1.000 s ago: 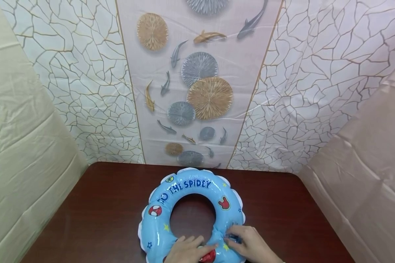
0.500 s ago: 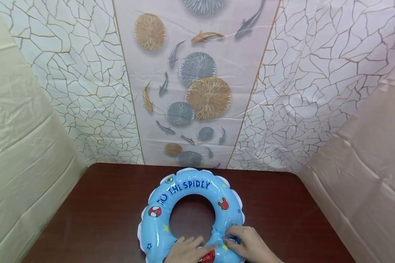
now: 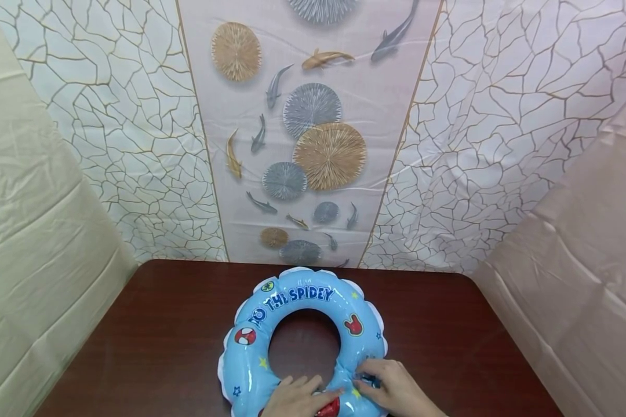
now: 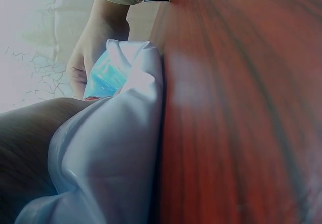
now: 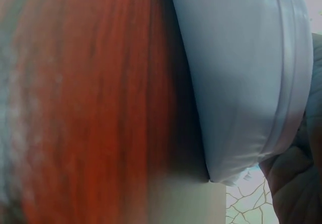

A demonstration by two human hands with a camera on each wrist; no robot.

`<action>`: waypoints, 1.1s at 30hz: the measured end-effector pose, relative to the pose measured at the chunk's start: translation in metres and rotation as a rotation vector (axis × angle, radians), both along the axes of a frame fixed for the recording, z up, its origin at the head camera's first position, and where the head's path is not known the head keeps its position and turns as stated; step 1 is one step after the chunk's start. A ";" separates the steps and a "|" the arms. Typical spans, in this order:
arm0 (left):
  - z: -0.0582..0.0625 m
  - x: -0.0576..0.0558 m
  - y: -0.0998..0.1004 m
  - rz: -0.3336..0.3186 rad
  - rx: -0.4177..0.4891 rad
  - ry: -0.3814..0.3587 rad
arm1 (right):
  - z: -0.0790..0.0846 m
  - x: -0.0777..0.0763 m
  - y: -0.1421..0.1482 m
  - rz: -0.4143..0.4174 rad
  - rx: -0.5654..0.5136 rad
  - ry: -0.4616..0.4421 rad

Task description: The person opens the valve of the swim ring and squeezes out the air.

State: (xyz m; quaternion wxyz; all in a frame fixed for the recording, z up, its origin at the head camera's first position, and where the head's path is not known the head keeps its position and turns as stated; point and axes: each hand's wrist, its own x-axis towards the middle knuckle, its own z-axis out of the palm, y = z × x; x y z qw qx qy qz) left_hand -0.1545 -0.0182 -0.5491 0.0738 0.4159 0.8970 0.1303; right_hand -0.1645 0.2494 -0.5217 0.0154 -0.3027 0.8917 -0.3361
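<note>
A light blue inflatable swim ring (image 3: 242,365) with a white scalloped edge lies flat on the table, its near end cut off by the head view's bottom. My left hand (image 3: 294,399) rests on its near side, fingers loosely extended towards the hole and thumb over a red print. On the near right, my right hand (image 3: 396,389) pinches the ring between thumb and curled fingers, where the vinyl creases; a small dark blue patch shows between them. In the left wrist view, the ring's white underside (image 4: 115,153) bulges beside the left hand (image 4: 30,133).
The dark red wooden table (image 3: 151,336) extends around the ring on both sides. A patterned cloth backdrop (image 3: 302,133) stands behind its far edge. Beige cloth (image 3: 42,231) hangs on the left and more beige cloth (image 3: 574,255) on the right.
The head view has shifted very slightly. Both hands keep the same places on the swim ring, with no visible change in their hold.
</note>
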 end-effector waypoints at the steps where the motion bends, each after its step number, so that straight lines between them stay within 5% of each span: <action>1: 0.000 0.000 0.000 0.001 0.001 0.001 | 0.000 0.000 0.000 0.001 0.000 0.003; 21: -0.001 -0.005 0.001 -0.006 0.005 -0.098 | -0.004 -0.002 0.000 0.015 -0.002 0.017; 33: -0.005 -0.006 0.002 0.001 -0.007 -0.076 | -0.007 -0.003 0.001 0.030 -0.021 0.016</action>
